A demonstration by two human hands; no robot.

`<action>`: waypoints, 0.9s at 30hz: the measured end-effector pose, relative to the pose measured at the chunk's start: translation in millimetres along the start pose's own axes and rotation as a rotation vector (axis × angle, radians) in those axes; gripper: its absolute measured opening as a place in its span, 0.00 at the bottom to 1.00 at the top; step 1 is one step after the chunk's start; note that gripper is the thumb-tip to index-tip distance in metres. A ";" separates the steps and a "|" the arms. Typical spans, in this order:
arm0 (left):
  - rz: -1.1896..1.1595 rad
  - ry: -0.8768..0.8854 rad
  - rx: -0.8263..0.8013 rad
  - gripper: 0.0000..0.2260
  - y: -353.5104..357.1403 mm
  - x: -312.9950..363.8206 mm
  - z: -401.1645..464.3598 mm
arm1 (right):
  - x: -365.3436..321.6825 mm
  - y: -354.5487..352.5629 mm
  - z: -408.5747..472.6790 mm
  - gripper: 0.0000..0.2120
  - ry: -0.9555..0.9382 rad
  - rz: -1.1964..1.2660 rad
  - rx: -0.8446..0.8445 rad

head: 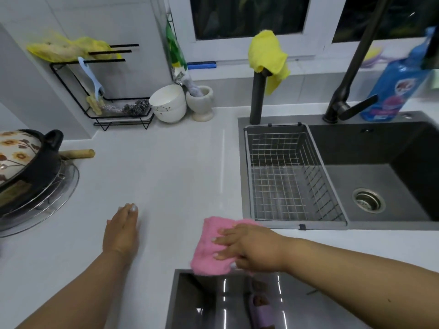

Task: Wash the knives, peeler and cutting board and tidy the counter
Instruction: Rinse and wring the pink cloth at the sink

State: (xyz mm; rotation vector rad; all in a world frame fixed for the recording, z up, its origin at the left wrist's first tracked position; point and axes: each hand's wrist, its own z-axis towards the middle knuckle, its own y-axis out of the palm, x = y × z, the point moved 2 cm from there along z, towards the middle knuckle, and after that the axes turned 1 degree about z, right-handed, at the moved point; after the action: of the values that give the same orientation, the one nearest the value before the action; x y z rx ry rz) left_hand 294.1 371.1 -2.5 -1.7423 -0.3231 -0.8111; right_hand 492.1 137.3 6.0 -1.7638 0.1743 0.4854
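right hand [247,248]: fingers spread flat, pressing on pink cloth [213,243], no pinch.
left hand [122,230]: open, palm flat on white counter [166,162], holding nothing.
cloth place: at front edge of counter, just beside sink [380,148] and wire basket [285,174].
knives, peeler, board: not in view.
handling: probably soft, light, maybe damp; slides easy under flat palm, best bunched at the middle to lift.
writing: blue bottle [399,86] has a label, too blurred to read.
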 end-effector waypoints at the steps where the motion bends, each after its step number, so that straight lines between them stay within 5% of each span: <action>1: -0.027 -0.042 -0.020 0.22 -1.6 1.2 -0.3 | 3.1 -3.6 -12.7 0.18 0.029 0.023 -0.016; 4: -0.071 -0.058 -0.004 0.22 -1.6 16.3 -3.5 | 12.1 -26.1 -37.2 0.12 0.236 0.296 -0.065; 8: -0.253 0.087 -0.093 0.16 23.2 70.6 -17.4 | 43.4 -54.5 -44.6 0.10 0.530 1.142 0.113; 11: -0.454 0.098 -0.274 0.15 48.6 114.9 -28.2 | 58.6 -65.1 -39.5 0.15 0.489 1.705 0.275; 13: -0.621 0.055 -0.427 0.15 63.4 141.5 -36.9 | 60.8 -74.0 -34.0 0.19 0.406 1.866 0.315; 18: -0.897 -0.040 -0.817 0.19 80.2 181.0 -50.4 | 68.6 -90.9 -28.0 0.15 0.293 1.993 0.372; 21: -0.723 -0.010 -0.773 0.15 80.8 190.3 -41.2 | 82.5 -101.1 -29.5 0.21 0.351 1.990 0.437; 23: -0.635 -0.025 -0.721 0.13 82.7 194.3 -34.2 | 89.4 -109.7 -30.6 0.23 0.448 1.791 0.448; 27: -0.567 -0.054 -0.672 0.12 87.7 201.7 -20.8 | 103.1 -124.9 -26.7 0.10 0.682 1.181 0.522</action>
State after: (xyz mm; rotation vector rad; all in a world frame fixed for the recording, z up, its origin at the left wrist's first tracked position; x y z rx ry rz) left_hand 484.7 285.7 69.5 -2.3395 -0.6528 -1.3961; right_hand 637.3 157.7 79.9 -1.0864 1.7118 0.5523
